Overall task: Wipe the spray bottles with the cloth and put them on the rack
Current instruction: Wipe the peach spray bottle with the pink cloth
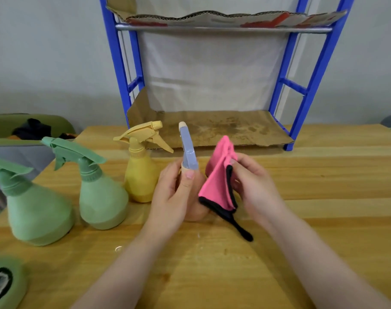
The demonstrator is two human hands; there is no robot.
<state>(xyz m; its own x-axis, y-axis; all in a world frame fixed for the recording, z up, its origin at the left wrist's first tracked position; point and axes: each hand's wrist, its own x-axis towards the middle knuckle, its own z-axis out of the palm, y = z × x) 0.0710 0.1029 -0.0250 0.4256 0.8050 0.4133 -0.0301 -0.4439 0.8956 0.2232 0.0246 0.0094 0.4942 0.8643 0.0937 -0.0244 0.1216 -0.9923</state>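
My left hand (174, 195) grips a peach spray bottle (195, 208) with a lilac-blue trigger head (188, 148), held upright just above the wooden table (324, 219). My right hand (254, 186) holds a folded pink cloth with black trim (219, 181) against the bottle's right side. A yellow spray bottle (141, 172) stands just left of my left hand. Two green spray bottles (100, 192) (34, 208) stand further left. The blue rack (310, 85) stands at the back of the table, its lower shelf lined with cardboard (223, 128) and holding nothing.
A green round object with a black centre (2, 284) lies at the table's front left corner. A green chair with dark clothing (31, 130) sits beyond the table's left edge. The rack's upper shelf (223, 21) also carries cardboard.
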